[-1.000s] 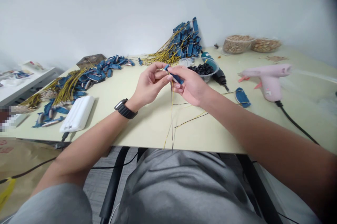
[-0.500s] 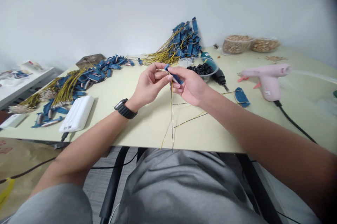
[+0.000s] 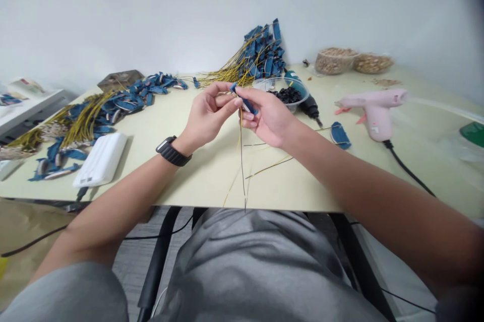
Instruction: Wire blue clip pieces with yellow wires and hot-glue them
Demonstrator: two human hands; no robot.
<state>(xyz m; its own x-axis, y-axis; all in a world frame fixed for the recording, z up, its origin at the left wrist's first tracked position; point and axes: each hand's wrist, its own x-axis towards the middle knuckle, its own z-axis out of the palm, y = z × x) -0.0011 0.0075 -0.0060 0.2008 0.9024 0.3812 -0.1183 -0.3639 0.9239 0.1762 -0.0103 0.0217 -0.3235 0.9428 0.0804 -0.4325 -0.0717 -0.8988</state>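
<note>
Above the middle of the table, both hands hold one small blue piece [image 3: 249, 106] with thin wires [image 3: 242, 155] hanging from it. My right hand [image 3: 273, 114] is closed around the piece from the right. My left hand [image 3: 209, 114] pinches at its upper left end and wires, thumb and forefinger together; the exact contact is partly hidden by the fingers. Below, the yellow and black wires reach the table's front edge. Another blue piece with wires [image 3: 341, 135] lies on the table beyond my right forearm.
Behind my hands stand a clear bowl of small black parts [image 3: 285, 95] and a green-and-black power tool [image 3: 308, 103]. A pink glue gun [image 3: 378, 110] lies right. Piles of wired blue pieces [image 3: 260, 55] sit at the back and left [image 3: 130, 100], near a white power bank [image 3: 101, 159].
The camera view has shifted slightly, so the table and things on it appear a little further left and higher. Both hands keep nearly the same grip on the blue piece.
</note>
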